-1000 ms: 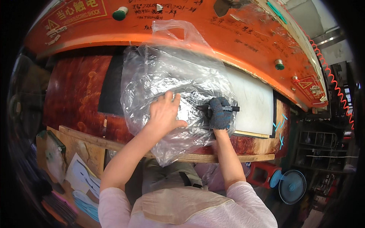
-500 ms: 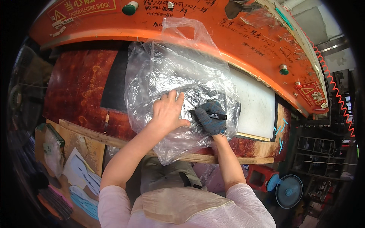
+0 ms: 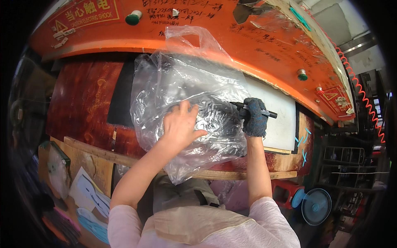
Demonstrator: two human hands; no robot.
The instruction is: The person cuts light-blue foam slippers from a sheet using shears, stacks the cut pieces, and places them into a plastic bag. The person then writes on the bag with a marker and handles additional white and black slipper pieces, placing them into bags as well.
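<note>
A clear plastic carrier bag (image 3: 151,93) lies crinkled on the work surface, its handle end toward the far side. My bare left hand (image 3: 180,125) rests on it, fingers spread and pressing it down. In my right hand (image 3: 254,122), which wears a dark grey knitted glove, a black marker pen (image 3: 270,113) is gripped. Its tip points left, just over the bag's right part. Black handwritten marks (image 3: 208,124) show on the plastic between my hands. Something dark lies under or inside the bag; I cannot tell which.
An orange machine beam (image 3: 269,62) with green buttons spans the far side. Right of the bag is a white board (image 3: 281,109); left are a black sheet (image 3: 120,101) and dark red board (image 3: 82,97). A wooden rail (image 3: 99,148) runs along the near edge. A fan (image 3: 316,206) stands lower right.
My right hand has lifted off the middle of the bag and moved right with the marker pen, uncovering the black marks. My left hand stays pressed on the bag.
</note>
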